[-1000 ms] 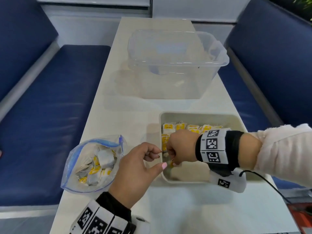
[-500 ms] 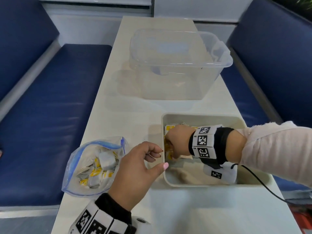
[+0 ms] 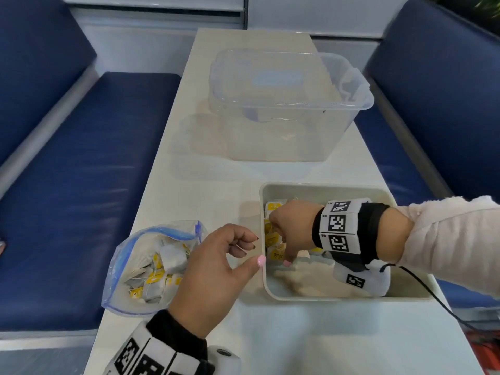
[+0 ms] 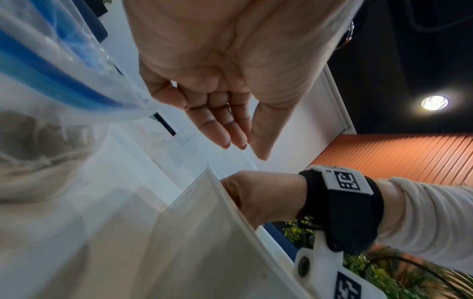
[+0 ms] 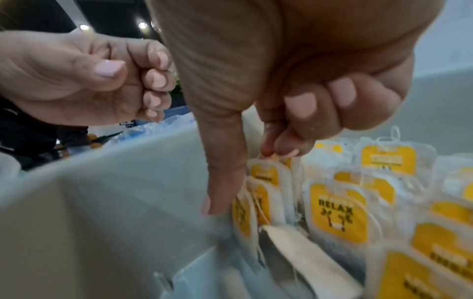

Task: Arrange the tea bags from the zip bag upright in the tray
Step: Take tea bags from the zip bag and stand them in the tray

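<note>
So the grey tray (image 3: 324, 186) has white tea bags (image 5: 335, 214) with yellow tags, standing upright in rows at its far-left corner. Zip bag (image 3: 140, 266) lies left of the tray with more inside. Right hand (image 3: 290, 228) is down in the tray, fingertips pinching the top of one bag, thumb straight down. Left hand (image 3: 213, 274) hovers by the tray's left wall, loosely curled, holding nothing.
</note>
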A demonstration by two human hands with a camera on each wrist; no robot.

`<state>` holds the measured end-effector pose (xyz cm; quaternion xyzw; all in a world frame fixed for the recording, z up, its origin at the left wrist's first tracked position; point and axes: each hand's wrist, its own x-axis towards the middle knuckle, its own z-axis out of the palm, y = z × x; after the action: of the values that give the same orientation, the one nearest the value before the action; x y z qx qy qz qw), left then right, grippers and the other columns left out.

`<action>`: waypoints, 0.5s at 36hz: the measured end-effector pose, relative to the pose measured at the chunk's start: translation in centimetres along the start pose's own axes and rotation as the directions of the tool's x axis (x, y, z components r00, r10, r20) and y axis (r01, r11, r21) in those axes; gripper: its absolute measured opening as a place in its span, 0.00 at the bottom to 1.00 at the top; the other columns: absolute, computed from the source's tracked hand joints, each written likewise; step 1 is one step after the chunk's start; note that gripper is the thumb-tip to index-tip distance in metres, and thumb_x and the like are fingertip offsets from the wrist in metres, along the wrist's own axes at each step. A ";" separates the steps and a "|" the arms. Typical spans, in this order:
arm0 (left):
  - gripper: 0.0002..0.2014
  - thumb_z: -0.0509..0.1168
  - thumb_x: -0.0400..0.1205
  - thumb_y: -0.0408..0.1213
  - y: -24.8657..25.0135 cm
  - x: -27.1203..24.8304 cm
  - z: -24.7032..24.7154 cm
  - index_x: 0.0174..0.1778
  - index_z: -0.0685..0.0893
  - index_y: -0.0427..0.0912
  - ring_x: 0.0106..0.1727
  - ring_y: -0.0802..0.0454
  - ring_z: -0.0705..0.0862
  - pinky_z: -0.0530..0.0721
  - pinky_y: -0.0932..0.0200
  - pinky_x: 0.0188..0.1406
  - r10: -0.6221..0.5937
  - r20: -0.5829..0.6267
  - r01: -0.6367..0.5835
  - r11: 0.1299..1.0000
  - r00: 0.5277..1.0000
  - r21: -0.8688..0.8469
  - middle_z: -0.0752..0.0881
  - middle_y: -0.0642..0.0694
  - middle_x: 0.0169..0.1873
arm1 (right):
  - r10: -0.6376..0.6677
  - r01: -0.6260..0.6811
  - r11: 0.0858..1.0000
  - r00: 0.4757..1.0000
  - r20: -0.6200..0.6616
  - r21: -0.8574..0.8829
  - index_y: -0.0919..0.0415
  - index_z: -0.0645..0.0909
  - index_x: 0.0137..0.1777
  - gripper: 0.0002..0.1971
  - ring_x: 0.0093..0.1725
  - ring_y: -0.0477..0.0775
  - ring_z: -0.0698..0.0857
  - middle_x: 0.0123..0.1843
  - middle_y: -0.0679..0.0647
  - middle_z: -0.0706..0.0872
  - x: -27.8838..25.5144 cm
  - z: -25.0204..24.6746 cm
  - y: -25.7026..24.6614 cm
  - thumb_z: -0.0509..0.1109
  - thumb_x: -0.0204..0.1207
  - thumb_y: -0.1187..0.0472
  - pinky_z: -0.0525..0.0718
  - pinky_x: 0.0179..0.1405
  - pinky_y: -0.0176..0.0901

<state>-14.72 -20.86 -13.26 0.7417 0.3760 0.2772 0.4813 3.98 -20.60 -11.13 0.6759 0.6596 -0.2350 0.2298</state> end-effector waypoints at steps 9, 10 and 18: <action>0.18 0.74 0.70 0.31 -1.7 0.2 -9.2 0.30 0.78 0.62 0.55 0.59 0.74 0.68 0.62 0.53 0.009 -0.216 0.108 0.846 0.976 0.523 0.79 0.66 0.48 | 0.010 0.051 0.976 0.960 -0.279 0.212 0.52 0.76 0.37 0.17 0.33 0.44 0.76 0.33 0.45 0.80 -2.5 -3.8 -0.6 0.79 0.62 0.44 0.69 0.28 0.38; 0.19 0.75 0.68 0.31 -2.1 -0.2 -10.2 0.28 0.78 0.63 0.59 0.54 0.73 0.67 0.55 0.54 -0.037 -0.211 0.154 0.807 0.977 0.570 0.78 0.65 0.52 | -0.006 0.075 0.973 0.953 -0.303 0.217 0.52 0.77 0.38 0.16 0.33 0.43 0.76 0.34 0.45 0.80 -2.7 -4.6 -1.3 0.79 0.64 0.44 0.70 0.28 0.38; 0.21 0.73 0.72 0.30 -6.2 -3.1 -12.0 0.60 0.86 0.52 0.67 0.51 0.78 0.67 0.70 0.61 -0.220 -0.143 0.262 0.773 0.965 0.578 0.80 0.50 0.68 | -0.264 0.326 0.935 0.904 -0.337 0.142 0.51 0.85 0.53 0.09 0.40 0.47 0.76 0.36 0.42 0.78 -1.9 -7.0 -9.9 0.70 0.76 0.52 0.71 0.34 0.35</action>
<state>-27.55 -15.75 -14.52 0.7904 0.5514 0.1068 0.2445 -5.81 -17.48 -4.43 0.6157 0.7563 -0.2206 0.0168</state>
